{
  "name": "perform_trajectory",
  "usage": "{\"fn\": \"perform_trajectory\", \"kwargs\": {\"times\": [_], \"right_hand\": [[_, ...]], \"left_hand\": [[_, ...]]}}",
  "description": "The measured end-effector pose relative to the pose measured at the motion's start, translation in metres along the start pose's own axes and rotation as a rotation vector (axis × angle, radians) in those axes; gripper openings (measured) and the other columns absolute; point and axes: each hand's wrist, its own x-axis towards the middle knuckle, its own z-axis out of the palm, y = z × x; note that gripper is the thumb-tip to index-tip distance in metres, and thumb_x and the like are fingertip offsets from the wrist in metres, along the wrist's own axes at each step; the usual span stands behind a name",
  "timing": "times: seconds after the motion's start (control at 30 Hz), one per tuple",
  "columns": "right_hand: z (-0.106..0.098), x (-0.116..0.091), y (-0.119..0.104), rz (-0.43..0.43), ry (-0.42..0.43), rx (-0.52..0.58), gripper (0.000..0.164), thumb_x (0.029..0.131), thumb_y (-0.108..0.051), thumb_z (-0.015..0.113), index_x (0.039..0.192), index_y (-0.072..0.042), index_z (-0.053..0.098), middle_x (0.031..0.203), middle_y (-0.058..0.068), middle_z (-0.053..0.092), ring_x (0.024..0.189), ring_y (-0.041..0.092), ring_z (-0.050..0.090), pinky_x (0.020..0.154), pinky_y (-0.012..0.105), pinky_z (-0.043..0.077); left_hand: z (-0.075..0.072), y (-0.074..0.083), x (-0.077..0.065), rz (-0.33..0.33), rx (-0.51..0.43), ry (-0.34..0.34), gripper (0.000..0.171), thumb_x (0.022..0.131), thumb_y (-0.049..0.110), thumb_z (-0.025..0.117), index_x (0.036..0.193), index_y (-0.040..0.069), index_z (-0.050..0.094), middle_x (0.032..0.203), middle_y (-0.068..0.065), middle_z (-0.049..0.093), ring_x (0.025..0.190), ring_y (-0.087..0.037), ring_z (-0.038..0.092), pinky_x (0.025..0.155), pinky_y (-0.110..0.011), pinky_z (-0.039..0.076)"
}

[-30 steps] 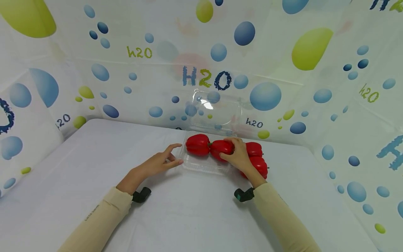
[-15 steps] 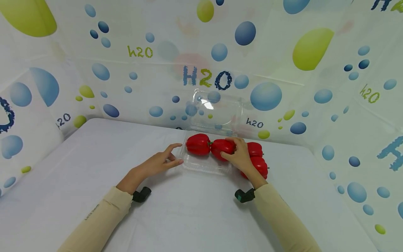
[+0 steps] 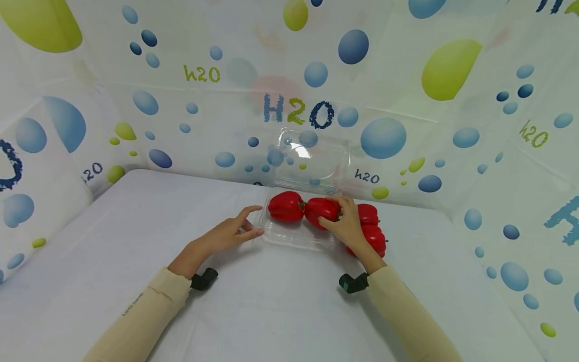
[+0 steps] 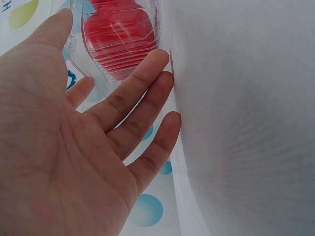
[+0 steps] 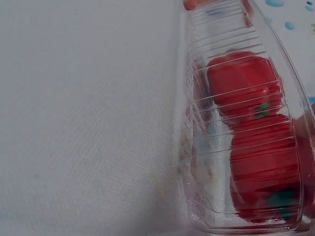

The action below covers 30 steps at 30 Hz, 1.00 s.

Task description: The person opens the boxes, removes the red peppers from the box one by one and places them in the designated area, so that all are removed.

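Two red bell peppers lie in a row in a clear plastic clamshell box (image 3: 294, 242) in the head view. My right hand (image 3: 347, 223) grips the right-hand pepper (image 3: 318, 212), thumb on the near side and fingers over the far side. The left-hand pepper (image 3: 286, 207) lies stem towards it. My left hand (image 3: 230, 234) is at the box's left end, thumb and index finger spread, holding nothing. In the left wrist view its fingers (image 4: 142, 81) are loosely extended beside the ridged wall. Through that wall the right wrist view shows both peppers; the right hand is mostly out of frame.
Two more red peppers, a far one (image 3: 368, 214) and a near one (image 3: 374, 237), lie right of the box, partly behind my right hand and wrist. The box's transparent lid (image 3: 312, 161) stands raised at the back against the patterned curtain (image 3: 217, 115). A white cloth covers the table (image 3: 280, 311).
My right hand and the pepper it grips have shifted very slightly right. My left hand keeps its pose at the box's left end.
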Motion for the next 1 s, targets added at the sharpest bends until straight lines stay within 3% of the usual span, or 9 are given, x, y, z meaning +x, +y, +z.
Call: {"fn": "perform_trajectory", "kwargs": {"times": [0.33,1.0], "right_hand": [[-0.003,-0.005,0.0,-0.024,0.017,0.022,0.067,0.077,-0.012,0.079,0.137,-0.011,0.048,0.138,0.014,0.042,0.121,0.03,0.041,0.092,0.05,0.051],[-0.003,-0.015,0.001,-0.001,0.033,0.065,0.066,0.077,-0.012,0.079,0.136,-0.013,0.048,0.141,0.013,0.041,0.124,0.03,0.041,0.095,0.05,0.049]], "left_hand": [[-0.001,0.002,-0.001,-0.009,0.001,0.006,0.071,0.095,0.047,0.058,0.151,0.024,0.021,0.115,-0.008,0.062,0.103,-0.024,0.06,0.09,-0.045,0.051],[0.0,0.001,-0.001,0.001,-0.012,0.006,0.072,0.095,0.048,0.058,0.152,0.024,0.021,0.116,-0.009,0.061,0.104,-0.024,0.06,0.09,-0.045,0.051]]}}
